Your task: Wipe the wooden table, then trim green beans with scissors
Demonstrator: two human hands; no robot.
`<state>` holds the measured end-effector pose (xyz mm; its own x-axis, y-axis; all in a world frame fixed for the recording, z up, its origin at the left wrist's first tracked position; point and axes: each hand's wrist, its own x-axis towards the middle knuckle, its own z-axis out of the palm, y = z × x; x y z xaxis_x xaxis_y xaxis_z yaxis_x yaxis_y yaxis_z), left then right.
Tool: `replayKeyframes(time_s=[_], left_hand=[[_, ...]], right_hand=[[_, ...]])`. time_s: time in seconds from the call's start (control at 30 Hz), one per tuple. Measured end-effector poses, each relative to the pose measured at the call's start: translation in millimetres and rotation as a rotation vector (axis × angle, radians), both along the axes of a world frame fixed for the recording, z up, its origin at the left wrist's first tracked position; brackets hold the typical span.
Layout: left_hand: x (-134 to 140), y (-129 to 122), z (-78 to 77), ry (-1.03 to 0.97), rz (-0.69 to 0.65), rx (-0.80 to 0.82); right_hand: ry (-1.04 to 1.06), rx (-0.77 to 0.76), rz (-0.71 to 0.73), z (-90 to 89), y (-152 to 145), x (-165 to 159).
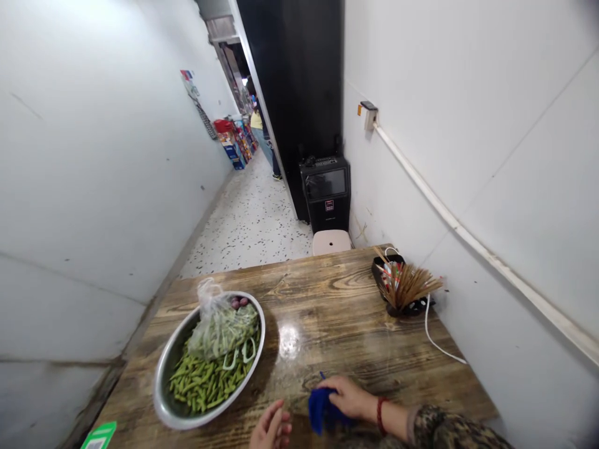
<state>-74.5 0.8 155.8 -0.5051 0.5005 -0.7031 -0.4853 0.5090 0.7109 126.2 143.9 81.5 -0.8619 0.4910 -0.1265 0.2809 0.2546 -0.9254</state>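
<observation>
My right hand (347,397) is closed on a bunched blue cloth (319,408) at the near edge of the wooden table (322,293). A red bracelet circles that wrist. To the left of the cloth, my left hand (271,427) is loosely curled with its fingers partly apart and nothing visible in it; the frame's bottom edge cuts it off. Left of both hands stands a large metal basin (163,402) of green bean pods (199,380). In it are a clear plastic bag (218,327) of more pods, scissors with pale handles (238,355) and small purple-red round items (239,302).
A black basket (397,310) of thin brown sticks (409,284) sits at the table's right edge, beside a white cable (440,343). A green card (99,436) lies front left. Beyond are a pink stool (331,242), a black speaker (327,193) and a person (262,134) in the passage.
</observation>
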Motion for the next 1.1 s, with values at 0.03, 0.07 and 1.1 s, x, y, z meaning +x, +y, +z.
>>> replayKeyframes(time_s=[0.03, 0.07, 1.1], left_hand=[[1.9, 3.0, 3.2, -0.01, -0.016, 0.012], [4.0, 5.6, 6.4, -0.016, -0.03, 0.02], [-62.9, -13.2, -16.2, -0.163, 0.563, 0.041]], right_hand=[[0.044, -0.034, -0.024, 12.7, 13.9, 2.5], [0.065, -0.037, -0.057, 24.9, 30.8, 7.8], [-0.598, 0.374, 0.075, -25.3, 33.3, 54.6]])
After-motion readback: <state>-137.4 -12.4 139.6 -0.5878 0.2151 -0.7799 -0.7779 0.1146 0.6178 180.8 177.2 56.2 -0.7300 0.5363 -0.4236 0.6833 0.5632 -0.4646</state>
